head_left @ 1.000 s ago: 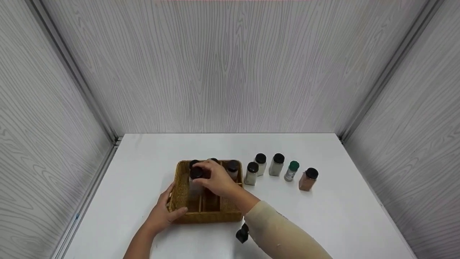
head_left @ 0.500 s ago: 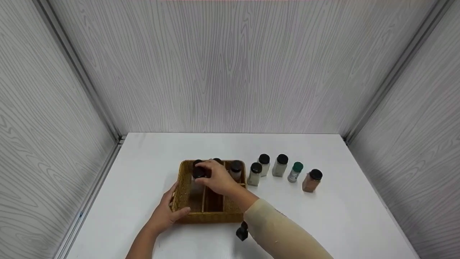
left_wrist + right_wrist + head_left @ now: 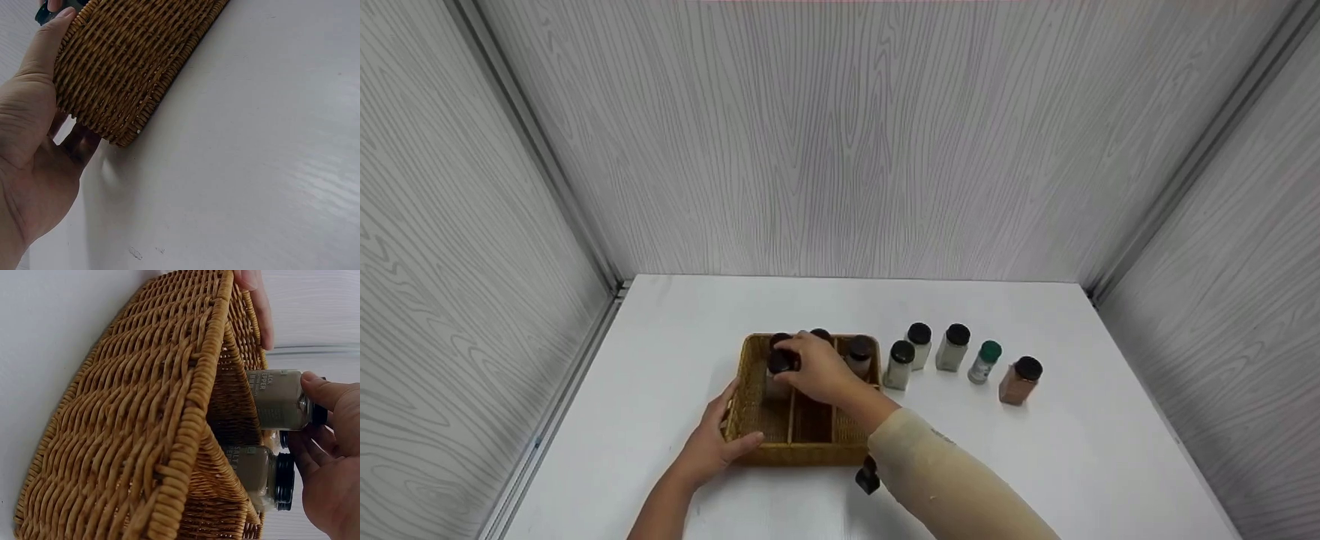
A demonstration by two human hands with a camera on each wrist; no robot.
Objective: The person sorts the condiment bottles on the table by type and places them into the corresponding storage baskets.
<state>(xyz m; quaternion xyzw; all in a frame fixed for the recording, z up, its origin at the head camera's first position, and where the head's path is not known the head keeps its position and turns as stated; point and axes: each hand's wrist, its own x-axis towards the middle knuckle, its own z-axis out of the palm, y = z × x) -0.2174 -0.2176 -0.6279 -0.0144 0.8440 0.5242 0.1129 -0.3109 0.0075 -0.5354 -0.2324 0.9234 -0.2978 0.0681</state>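
Note:
My right hand (image 3: 814,371) pinches a glass black pepper jar (image 3: 279,399) near its black cap, thumb on one side and fingers on the other. The jar is upright within the left compartment of a brown wicker basket (image 3: 802,454); whether its base touches the bottom is hidden. Behind it stands another black-capped jar, mostly covered by the hand. A salt-and-pepper jar (image 3: 253,475) is in the neighbouring compartment. My left hand (image 3: 711,442) grips the basket's front left corner, its thumb (image 3: 45,48) along the rim and its fingers around the side.
Right of the basket stand several black-capped jars (image 3: 899,366), a small green-capped jar (image 3: 984,363) and a reddish-brown spice jar (image 3: 1019,381). Another black-capped jar (image 3: 859,357) is in the basket's back right. A black object (image 3: 868,477) shows beside the right sleeve. Grey panels enclose the white table (image 3: 1080,465).
The head view has shifted, so everything appears slightly farther right. The held pepper jar has moved slightly toward the back of its compartment. The left hand keeps its grip on the basket.

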